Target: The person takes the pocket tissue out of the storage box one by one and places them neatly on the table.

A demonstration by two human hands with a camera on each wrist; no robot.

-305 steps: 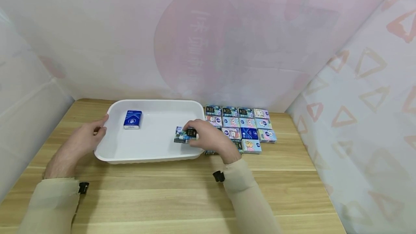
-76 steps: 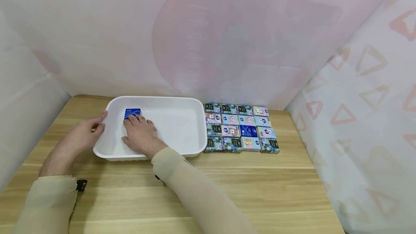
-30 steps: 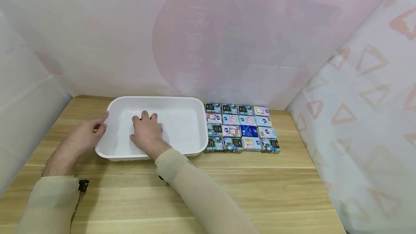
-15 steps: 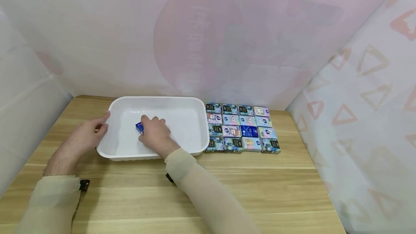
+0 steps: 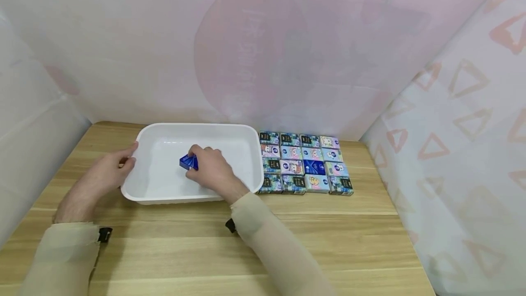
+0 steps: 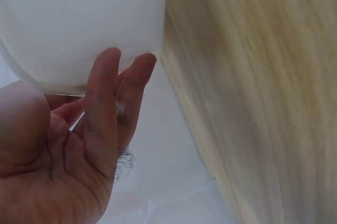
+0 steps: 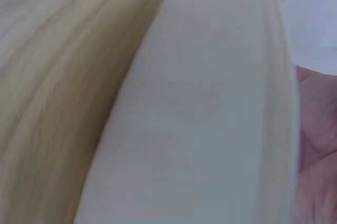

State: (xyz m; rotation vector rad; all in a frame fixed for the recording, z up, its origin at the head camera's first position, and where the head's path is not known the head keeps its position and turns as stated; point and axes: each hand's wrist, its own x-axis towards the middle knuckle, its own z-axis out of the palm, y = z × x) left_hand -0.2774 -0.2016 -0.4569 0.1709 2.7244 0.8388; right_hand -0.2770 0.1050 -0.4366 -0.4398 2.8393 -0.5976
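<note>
In the head view my right hand (image 5: 211,168) pinches a dark blue pocket tissue pack (image 5: 188,162) between thumb and fingers, inside the white plastic tray (image 5: 230,191). Part of the pack is hidden under the fingers. My left hand (image 5: 108,170) grips the tray's left rim; the left wrist view has this hand (image 6: 79,145) with fingertips against the tray's outer wall (image 6: 89,13). The tray's side wall (image 7: 184,108) fills most of the right wrist view, where only a bit of the right hand (image 7: 318,129) shows behind the rim.
Several tissue packs (image 5: 292,166) lie in neat rows right of the tray, some dark floral, some pastel with cartoons, one blue (image 5: 314,167). Everything stands on a wooden table (image 5: 185,250). Printed cloth walls (image 5: 255,49) enclose its back and sides.
My right hand has picked up the blue tissue pack at the tray's left end and carried it rightwards. Earlier a dark floral pack went to the rows. The left hand stays on the rim.
</note>
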